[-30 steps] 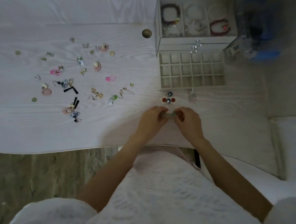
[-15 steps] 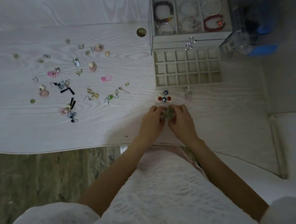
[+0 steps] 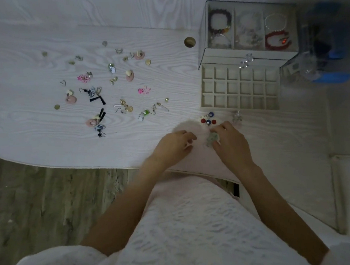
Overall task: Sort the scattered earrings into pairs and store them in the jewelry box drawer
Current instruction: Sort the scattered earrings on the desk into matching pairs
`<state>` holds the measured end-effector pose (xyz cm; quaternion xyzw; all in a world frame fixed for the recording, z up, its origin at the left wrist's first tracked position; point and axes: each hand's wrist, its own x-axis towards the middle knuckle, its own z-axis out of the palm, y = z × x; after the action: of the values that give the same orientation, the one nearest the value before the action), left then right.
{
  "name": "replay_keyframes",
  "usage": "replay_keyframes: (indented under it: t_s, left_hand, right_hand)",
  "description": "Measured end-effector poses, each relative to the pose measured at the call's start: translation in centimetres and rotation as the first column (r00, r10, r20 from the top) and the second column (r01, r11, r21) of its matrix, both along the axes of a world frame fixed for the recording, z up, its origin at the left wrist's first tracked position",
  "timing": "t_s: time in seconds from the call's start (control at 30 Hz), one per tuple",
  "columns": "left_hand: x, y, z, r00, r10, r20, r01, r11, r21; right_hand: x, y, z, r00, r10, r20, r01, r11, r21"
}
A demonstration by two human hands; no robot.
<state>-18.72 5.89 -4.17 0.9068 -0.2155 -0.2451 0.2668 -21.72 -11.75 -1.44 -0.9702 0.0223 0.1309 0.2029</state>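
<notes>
Several earrings [image 3: 97, 94] lie scattered over the left half of the white table [image 3: 35, 131]. The jewelry box [image 3: 247, 28] stands at the back right, and its gridded drawer [image 3: 240, 87] is pulled out with bare compartments. Just in front of the drawer lie a red-and-blue beaded pair [image 3: 208, 120] and a clear earring [image 3: 237, 117]. My right hand [image 3: 231, 145] pinches a pale green earring [image 3: 212, 139] close to the table top. A little to its left, my left hand [image 3: 174, 148] hovers with its fingers loosely curled and holds nothing.
Bracelets fill the box's top tray [image 3: 274, 30]. A clear container with blue parts [image 3: 322, 60] stands to the right of the box. A round cable hole [image 3: 189, 42] is in the table left of the box. The table's front edge runs just behind my wrists.
Both hands were together on the green earring; now my left hand has let go and drawn off to the left, while my right hand keeps the earring.
</notes>
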Motion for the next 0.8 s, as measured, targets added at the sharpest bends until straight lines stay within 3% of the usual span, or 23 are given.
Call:
replay_keyframes:
  t_s: [0.07, 0.13, 0.27, 0.33, 0.4, 0.57, 0.73, 0.8]
  left_hand:
    - [0.1, 2.8, 0.5, 0.999, 0.018, 0.033, -0.018, 1.0, 0.009]
    - [0.0, 5.8, 0.7, 0.981, 0.163, 0.107, -0.162, 0.987, -0.021]
    - [-0.2, 10.7, 0.4, 0.797, 0.539, 0.272, -0.544, 0.837, -0.064]
    - [0.1, 12.5, 0.0, 0.705, 0.646, 0.291, -0.658, 0.75, -0.072]
    - [0.9, 13.9, -0.4, 0.671, 0.691, 0.27, -0.701, 0.709, -0.074]
    - [4.5, 14.7, -1.2, 0.749, 0.597, 0.287, -0.6, 0.795, -0.089]
    - [8.0, 14.7, -1.8, 0.859, 0.457, 0.232, -0.471, 0.882, 0.004]
    - [8.6, 14.9, -1.8, 0.876, 0.435, 0.206, -0.446, 0.895, 0.009]
  right_hand:
    - [1.2, 0.9, 1.0, 0.998, 0.048, 0.028, -0.049, 0.998, 0.035]
    - [3.1, 2.6, 1.2, 0.992, 0.124, 0.018, -0.125, 0.989, 0.075]
    - [7.1, 6.6, 0.1, 0.965, 0.26, 0.021, -0.261, 0.961, 0.096]
    - [8.4, 8.4, -0.8, 0.945, 0.324, 0.044, -0.327, 0.942, 0.073]
    - [9.4, 10.0, -1.8, 0.928, 0.369, 0.042, -0.37, 0.929, 0.018]
    - [10.0, 11.7, -3.4, 0.94, 0.341, 0.025, -0.34, 0.94, -0.043]
    - [9.6, 11.8, -3.6, 0.986, 0.155, 0.06, -0.161, 0.979, 0.122]
    - [9.3, 11.8, -3.6, 0.993, 0.099, 0.064, -0.106, 0.987, 0.117]
